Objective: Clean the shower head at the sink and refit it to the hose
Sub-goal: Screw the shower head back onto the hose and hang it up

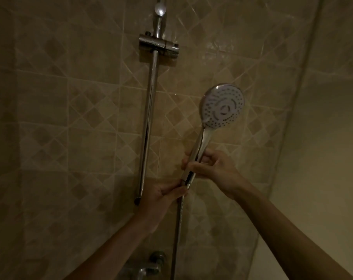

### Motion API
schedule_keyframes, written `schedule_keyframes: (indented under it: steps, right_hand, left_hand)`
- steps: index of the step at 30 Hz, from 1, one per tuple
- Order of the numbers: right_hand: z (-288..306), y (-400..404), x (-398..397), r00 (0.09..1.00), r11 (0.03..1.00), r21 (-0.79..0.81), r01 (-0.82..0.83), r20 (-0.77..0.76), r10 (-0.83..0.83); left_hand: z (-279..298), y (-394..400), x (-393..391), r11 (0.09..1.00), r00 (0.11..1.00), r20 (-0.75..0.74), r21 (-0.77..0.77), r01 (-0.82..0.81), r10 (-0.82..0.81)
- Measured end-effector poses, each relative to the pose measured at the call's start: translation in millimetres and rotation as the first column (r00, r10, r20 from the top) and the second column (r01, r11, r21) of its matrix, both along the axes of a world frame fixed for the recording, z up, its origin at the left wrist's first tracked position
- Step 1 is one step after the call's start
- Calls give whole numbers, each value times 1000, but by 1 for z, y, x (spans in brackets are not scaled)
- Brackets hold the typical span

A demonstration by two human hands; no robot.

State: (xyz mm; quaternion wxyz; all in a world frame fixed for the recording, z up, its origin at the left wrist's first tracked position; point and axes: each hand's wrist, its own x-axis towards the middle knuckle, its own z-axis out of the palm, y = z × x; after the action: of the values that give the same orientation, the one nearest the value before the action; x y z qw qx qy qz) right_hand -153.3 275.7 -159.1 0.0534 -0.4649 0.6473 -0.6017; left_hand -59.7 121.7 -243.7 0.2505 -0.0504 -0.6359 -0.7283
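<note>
While right hand [216, 168] grips shower head [222, 107] handle and left hand [163, 196] pinches hose [176, 229] nut, cross-threading risk if handle tilts off-axis

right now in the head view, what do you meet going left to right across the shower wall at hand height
slide rail → left hand pinching the hose end → shower head, handle upright → right hand gripping the handle
</note>
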Motion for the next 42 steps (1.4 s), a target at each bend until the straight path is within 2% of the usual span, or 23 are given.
schedule_keyframes:
  steps: [2,4,6,8,10,11,13,15,16,19,23,27,33,36,39,41,42]
  right_hand:
    - [1,-4,2,972,979,-20,201,-122,-202]
    - [3,-4,3,963,977,-1,215,-166,-212]
    - [6,2,2,997,997,58,43,-68,-39]
    - [8,9,0,981,983,47,-178,90,173]
    - [8,12,1,958,966,9,-259,128,255]
    - [7,10,3,973,977,-4,-212,96,211]
    - [8,3,8,1000,1000,-23,-13,-25,13]
    - [9,-1,10,979,989,-31,144,-138,-147]
    - [11,-2,10,976,988,-19,152,-155,-154]
    - [14,1,4,995,999,37,4,-101,0]
    - [7,5,-4,993,992,-45,-114,-12,114]
    - [-1,0,-4,998,987,-150,-53,23,57]
    - [0,-4,3,1000,985,-170,2,28,3]
    - [4,-12,11,988,974,-168,152,9,-152]
    - [9,-13,12,970,972,-89,216,-93,-224]
    - [11,-5,5,992,995,38,97,-79,-94]
    - [11,0,3,1000,998,65,-11,-17,12]
  left_hand:
    - [-1,2,-1,1000,1000,12,-7,-2,2]
    - [-2,3,-1,1000,1000,19,-11,6,-6]
    - [0,3,-1,1000,1000,14,-4,3,-3]
    - [1,2,0,1000,1000,2,-2,4,-4]
    - [2,0,2,1000,1000,-5,5,0,0]
    - [3,-1,4,1000,1000,-7,12,-10,10]
    - [4,-1,5,999,999,-10,14,-34,34]
    - [4,-1,6,999,1000,3,26,-26,26]
    - [3,-1,6,999,1000,12,41,-21,21]
    - [4,-3,8,997,1000,17,76,-25,24]
    - [3,-8,7,998,999,35,44,-42,40]
    - [4,-12,6,999,996,85,33,-13,10]
    - [8,-9,5,998,993,107,-54,-35,41]
    - [11,-5,6,997,993,99,-51,-63,67]
    - [9,-4,6,998,993,94,-13,-66,67]
    - [7,-3,5,998,995,90,17,-53,52]
    - [5,-3,5,998,995,88,26,-52,50]
